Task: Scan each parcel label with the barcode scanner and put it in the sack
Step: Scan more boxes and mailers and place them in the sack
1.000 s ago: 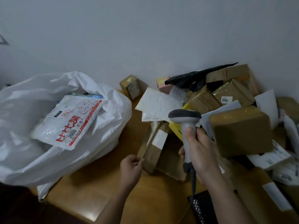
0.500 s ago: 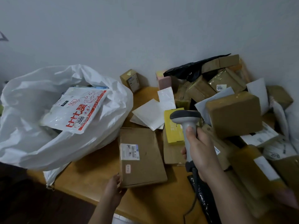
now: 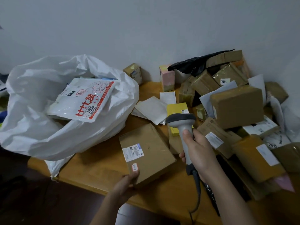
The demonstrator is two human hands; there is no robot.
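The left hand point(image 3: 128, 181) grips the flat parcel point(image 3: 146, 153) by its near corner, label point(image 3: 132, 150) up; the right hand point(image 3: 199, 153) is wrapped round the scanner point(image 3: 182, 125). The scanner head should tip down squarely onto that label, with the parcel held flat.

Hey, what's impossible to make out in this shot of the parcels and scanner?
Head view only:
- Label print on the flat brown parcel: too small.
- Scanner window: faces away.
- Sack contents: hidden under the white mailer.
- Right-edge parcels: blurred.
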